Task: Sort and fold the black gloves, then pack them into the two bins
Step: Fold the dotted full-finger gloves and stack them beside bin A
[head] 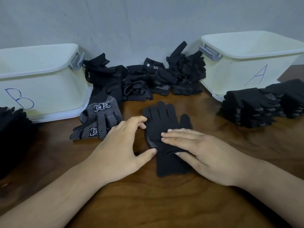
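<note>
A pair of black gloves (162, 122) lies flat on the wooden table (164, 203), one on top of the other, fingers pointing away from me. My left hand (121, 147) touches the pair's left edge with fingertips and thumb. My right hand (202, 150) lies flat on the top glove, its thumb tucked under the top layer. Two more dotted gloves (98, 120) lie to the left. An unsorted heap of black gloves (146, 78) sits against the wall between bin B (41, 83) and bin A (246, 63).
A stack of folded dotted gloves (259, 106) stands in front of bin A at the right. Another dark pile of gloves (13, 122) lies at the left edge before bin B. A grey wall runs behind the bins.
</note>
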